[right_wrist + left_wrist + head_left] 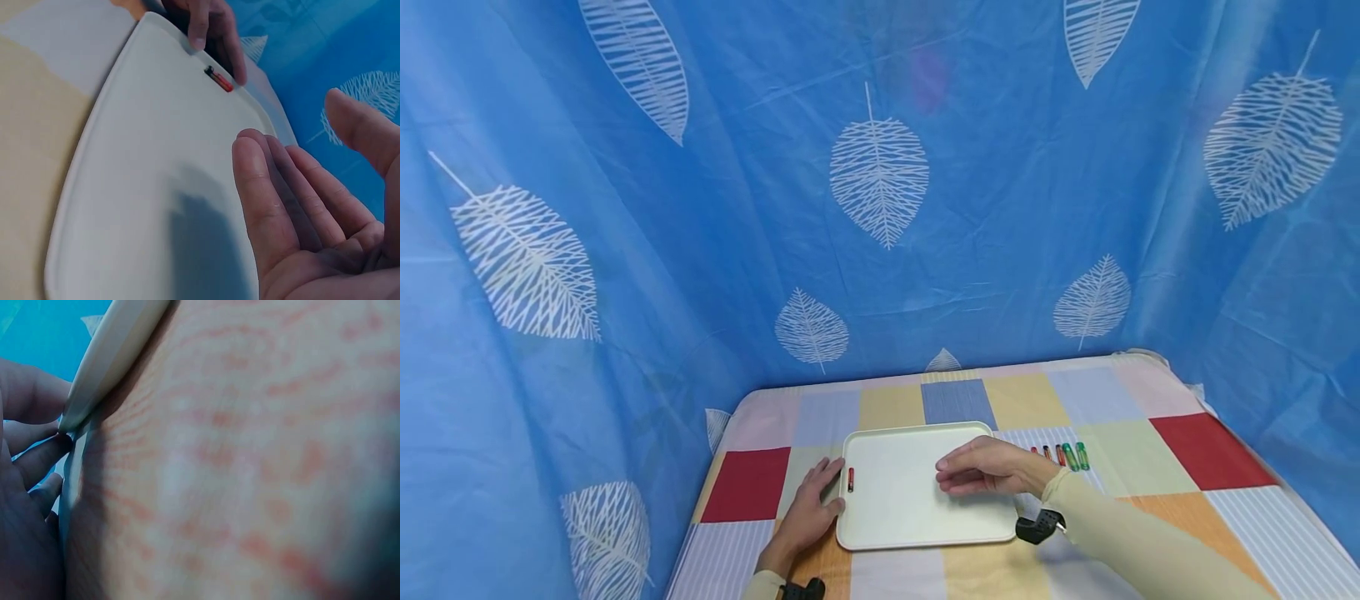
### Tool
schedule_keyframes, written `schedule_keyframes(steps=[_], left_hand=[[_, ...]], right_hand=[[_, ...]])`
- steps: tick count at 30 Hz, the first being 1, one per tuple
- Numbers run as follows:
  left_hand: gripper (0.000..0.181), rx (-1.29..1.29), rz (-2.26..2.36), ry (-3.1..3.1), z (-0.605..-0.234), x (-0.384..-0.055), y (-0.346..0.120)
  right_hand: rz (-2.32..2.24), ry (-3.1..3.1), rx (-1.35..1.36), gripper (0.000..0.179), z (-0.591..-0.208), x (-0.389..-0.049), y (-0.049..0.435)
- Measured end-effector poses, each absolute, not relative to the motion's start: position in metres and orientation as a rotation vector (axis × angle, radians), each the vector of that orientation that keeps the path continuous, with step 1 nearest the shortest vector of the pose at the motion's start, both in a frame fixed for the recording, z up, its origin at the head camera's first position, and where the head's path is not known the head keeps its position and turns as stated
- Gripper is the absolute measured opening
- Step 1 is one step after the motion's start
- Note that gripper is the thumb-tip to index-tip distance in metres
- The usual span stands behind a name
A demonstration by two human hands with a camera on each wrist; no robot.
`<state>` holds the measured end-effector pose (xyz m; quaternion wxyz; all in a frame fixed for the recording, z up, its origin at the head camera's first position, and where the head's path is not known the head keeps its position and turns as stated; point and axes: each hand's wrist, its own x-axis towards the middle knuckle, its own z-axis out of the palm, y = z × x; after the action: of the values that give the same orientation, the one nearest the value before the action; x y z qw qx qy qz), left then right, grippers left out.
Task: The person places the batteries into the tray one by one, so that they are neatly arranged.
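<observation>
A white tray [917, 533] with a raised rim lies on the table. Along its left side stands one red-and-black battery [851, 479], seen also in the right wrist view as a small battery [219, 79] beside the rim. My left hand [808, 512] rests at the tray's left edge, thumb and fingertips against the rim. Above the right half of the tray is my right hand [992, 467], fingers loosely bent and thumb apart; the right wrist view shows the right hand [312, 219] holding nothing, its shadow falling on the tray.
Right of the tray lie several batteries in a row, including red-and-black ones [1060, 455] and green ones [1082, 456]; my right hand and wrist partly cover that side. A patchwork cloth [1172, 500] covers the table. Blue leaf-print curtains [880, 317] hang behind and at both sides.
</observation>
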<state>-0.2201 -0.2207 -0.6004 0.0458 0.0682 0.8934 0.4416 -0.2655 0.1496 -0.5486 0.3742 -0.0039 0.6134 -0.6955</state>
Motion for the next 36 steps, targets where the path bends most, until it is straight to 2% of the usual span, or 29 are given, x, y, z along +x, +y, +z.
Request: schedule_keyframes(steps=[10,21,30,36], left_hand=[[0.067,0.189,1.325,2.750,-0.602,-0.220,-0.220],[0.068,0.138,1.309,2.725,-0.599,-0.218,-0.216],[0.068,0.116,1.296,2.728,-0.602,-0.219,-0.216],[0.068,0.143,1.296,2.739,-0.602,-0.219,-0.216]], right_hand=[[-1.792,1.498,0.002,0.047,-0.540,-0.248,0.215],[-1.798,1.426,-0.055,0.034,-0.530,-0.231,0.297],[-1.753,1.338,-0.162,0.038,-0.528,-0.225,0.359],[-1.778,1.331,-0.143,0.041,-0.527,-0.221,0.388]])
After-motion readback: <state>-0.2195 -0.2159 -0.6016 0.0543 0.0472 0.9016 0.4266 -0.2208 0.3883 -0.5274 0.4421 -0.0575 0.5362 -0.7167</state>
